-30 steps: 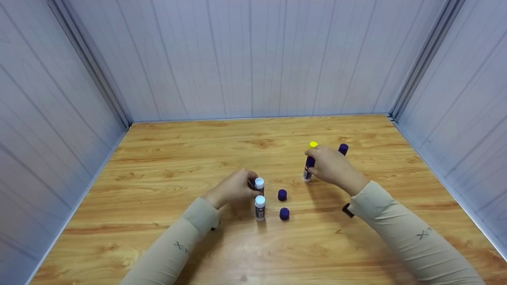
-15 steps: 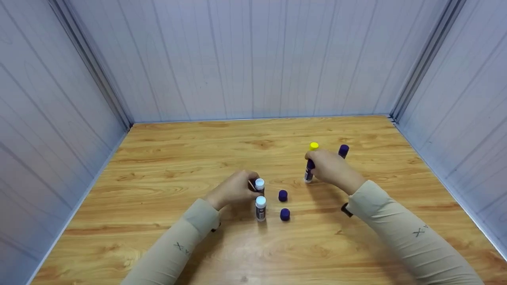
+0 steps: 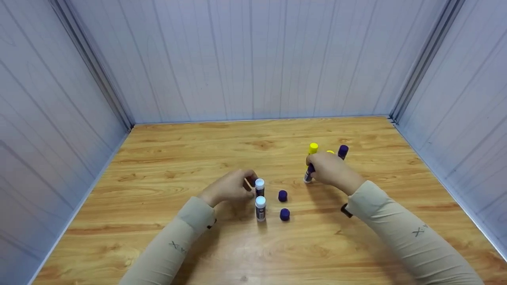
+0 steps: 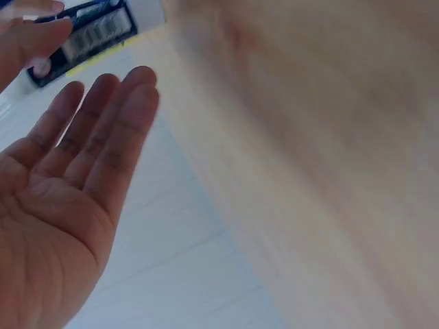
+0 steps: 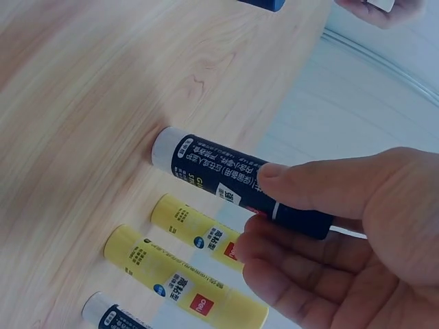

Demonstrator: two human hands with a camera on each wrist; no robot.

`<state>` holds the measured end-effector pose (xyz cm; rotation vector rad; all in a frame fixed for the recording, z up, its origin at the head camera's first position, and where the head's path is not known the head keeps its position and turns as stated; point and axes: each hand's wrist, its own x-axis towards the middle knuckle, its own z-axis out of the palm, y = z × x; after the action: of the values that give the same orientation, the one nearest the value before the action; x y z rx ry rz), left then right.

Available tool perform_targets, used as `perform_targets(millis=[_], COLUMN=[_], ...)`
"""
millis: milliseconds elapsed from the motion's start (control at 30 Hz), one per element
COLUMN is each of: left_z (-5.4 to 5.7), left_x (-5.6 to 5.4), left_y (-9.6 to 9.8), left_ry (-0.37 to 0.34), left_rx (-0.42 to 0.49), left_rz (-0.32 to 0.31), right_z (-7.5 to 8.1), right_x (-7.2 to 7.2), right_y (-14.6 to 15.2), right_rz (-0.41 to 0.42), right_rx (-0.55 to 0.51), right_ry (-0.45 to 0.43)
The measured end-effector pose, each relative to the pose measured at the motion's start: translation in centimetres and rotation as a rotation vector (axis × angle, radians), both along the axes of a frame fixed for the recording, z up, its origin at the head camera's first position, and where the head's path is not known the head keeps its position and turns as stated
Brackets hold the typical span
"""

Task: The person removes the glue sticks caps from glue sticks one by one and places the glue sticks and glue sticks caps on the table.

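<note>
My right hand (image 3: pixel 330 168) pinches a capped dark blue glue stick (image 5: pixel 212 171) between thumb and fingers near its cap; its white base stands on the table. Beside it, two yellow glue sticks (image 5: pixel 182 274) stand partly behind that hand. My left hand (image 3: pixel 229 188) is beside the farther of two uncapped white-topped glue sticks (image 3: pixel 260 185), its fingers loosely extended and apart from the thumb. A dark blue patch (image 3: pixel 255 181) shows by the index finger; what it is cannot be told. The nearer uncapped glue stick (image 3: pixel 260 208) stands upright in front.
Two dark blue caps (image 3: pixel 282 195) stand just right of the uncapped sticks. Another dark blue glue stick (image 3: pixel 343 151) rises behind the right hand. Pale panel walls (image 3: pixel 253 59) border the wooden table (image 3: pixel 178 150) at the back and sides.
My left hand has loosened from the farther uncapped stick and drawn slightly left. The right hand has slid slightly down, and the second yellow stick's top now shows.
</note>
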<state>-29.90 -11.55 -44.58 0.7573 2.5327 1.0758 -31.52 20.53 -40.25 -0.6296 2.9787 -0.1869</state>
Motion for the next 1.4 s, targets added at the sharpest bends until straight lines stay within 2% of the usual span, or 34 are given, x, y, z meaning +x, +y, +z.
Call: perform_targets(millis=[200, 367, 533, 733, 867, 967, 1067, 1200, 1400], left_z=[1.1, 2.4, 3.9, 5.1, 5.5, 5.8, 6.1, 6.1, 5.9], left_x=[-0.8, -1.2, -0.7, 0.3, 0.8, 1.1, 1.5, 1.8, 2.1], left_y=[-1.3, -1.7, -0.7, 1.3, 2.4, 3.3, 3.9, 4.6, 5.5], left_ry=[0.093, 0.205, 0.343, 0.532, 0.721, 0.876, 0.988, 1.069, 1.138], left_rx=[-0.125, -0.132, -0.128, -0.204, -0.286, -0.34, -0.382, -0.416, -0.418], left_rz=[0.001, 0.102, 0.192, 0.203, 0.184, 0.174, 0.17, 0.167, 0.179], right_z=[0.1, 0.0, -0.2, 0.0, 0.3, 0.5, 0.6, 0.7, 0.9], right_x=[0.2, 0.7, 1.2, 1.7, 2.1, 2.4, 2.8, 3.5, 4.2], right_y=[-0.4, -0.7, -1.1, -1.8, -2.5, -3.1, -3.7, -4.4, -5.3], right_rz=[0.014, 0.067, 0.109, 0.123, 0.103, 0.074, 0.054, 0.05, 0.06], right_rx=[-0.073, -0.197, -0.373, -0.611, -0.766, -0.888, -0.98, -1.049, -1.104], right_ry=[0.09, 0.252, 0.395, 0.437, 0.401, 0.314, 0.217, 0.12, -0.004])
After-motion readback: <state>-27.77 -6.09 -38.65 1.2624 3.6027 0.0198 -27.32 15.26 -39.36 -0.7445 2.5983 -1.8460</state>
